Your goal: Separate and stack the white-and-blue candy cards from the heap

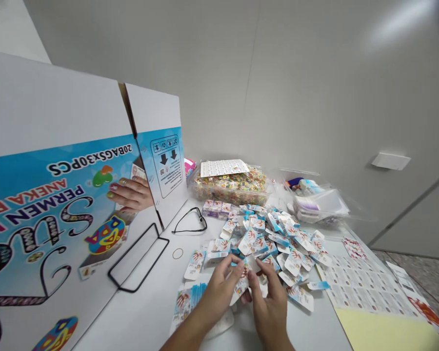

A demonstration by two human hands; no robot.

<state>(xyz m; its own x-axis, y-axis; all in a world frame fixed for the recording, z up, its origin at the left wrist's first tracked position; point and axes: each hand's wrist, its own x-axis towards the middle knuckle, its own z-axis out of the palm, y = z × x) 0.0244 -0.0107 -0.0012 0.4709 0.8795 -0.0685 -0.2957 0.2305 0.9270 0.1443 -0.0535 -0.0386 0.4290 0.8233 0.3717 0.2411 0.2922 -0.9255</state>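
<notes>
Between my two hands, above the front of the table, is a small printed carton [242, 282] with a red hand picture on it. My left hand [221, 285] pinches it from the left, fingers closed. Closed on its right edge is my right hand [269, 300], thumb and fingertips near a pale flap at its top. A heap of similar blue-and-white small cartons [274, 234] spreads just beyond my hands. Close to my left forearm stands a row of blue-edged cartons [195, 295], partly hidden by the arm.
At left stands a large printed cardboard box [58, 195], with a black wire frame [139, 258] before it. Glasses [190, 220] and a rubber band [177, 253] lie nearby. A clear tub of colourful pieces [230, 187] and a clear tray [322, 202] stand behind; sticker sheets [369, 282] lie right.
</notes>
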